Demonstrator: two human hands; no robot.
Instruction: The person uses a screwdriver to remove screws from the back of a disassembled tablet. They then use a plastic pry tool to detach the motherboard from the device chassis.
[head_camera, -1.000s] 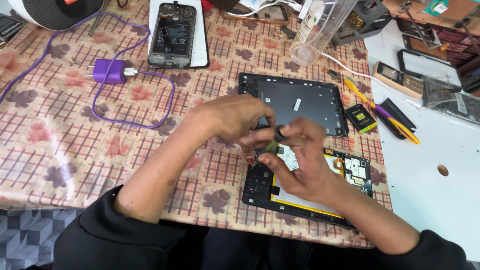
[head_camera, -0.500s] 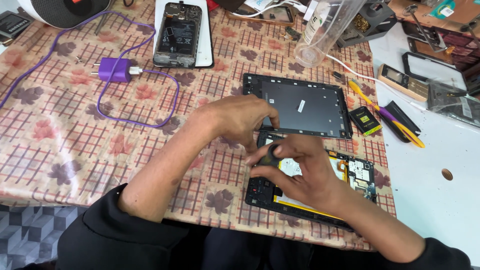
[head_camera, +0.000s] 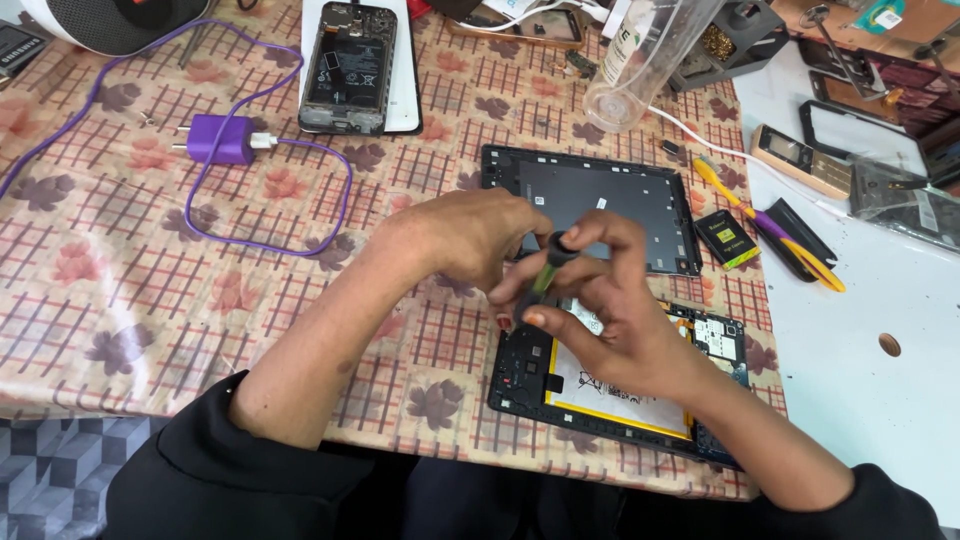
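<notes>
A: While working over the opened tablet (head_camera: 610, 385), right hand (head_camera: 615, 310) pinched on a small screwdriver (head_camera: 545, 275) with a green shaft and black cap, held nearly upright, tip down near the tablet's upper left corner. Left hand (head_camera: 470, 235) closed in beside it, fingertips at the tool; hard to tell whether gripping or just steadying.

B: Tablet position?

A: Flat on the table (head_camera: 150, 290), near edge, just in front of the body. Back removed: battery with yellow border and circuit board exposed. Detached back cover (head_camera: 600, 205) lying just behind, inner side up.

B: Step?

A: Looks like screw work on the frame, judging by the upright tool and two-handed hold. Tip hidden behind fingers, so can't confirm seated in a screw head.

B: Next move calls for?

A: Probably keeping the tip square in the head, light downward pressure, turning from the cap with fingertips. Tiny screws, so easy to lose on the patterned cloth.

B: Clutter nearby?

A: Purple charger (head_camera: 220, 138) with cable to the left, opened phone (head_camera: 350, 65) at the far side, yellow and purple tweezers (head_camera: 770, 225) to the right, well apart from both hands.
</notes>
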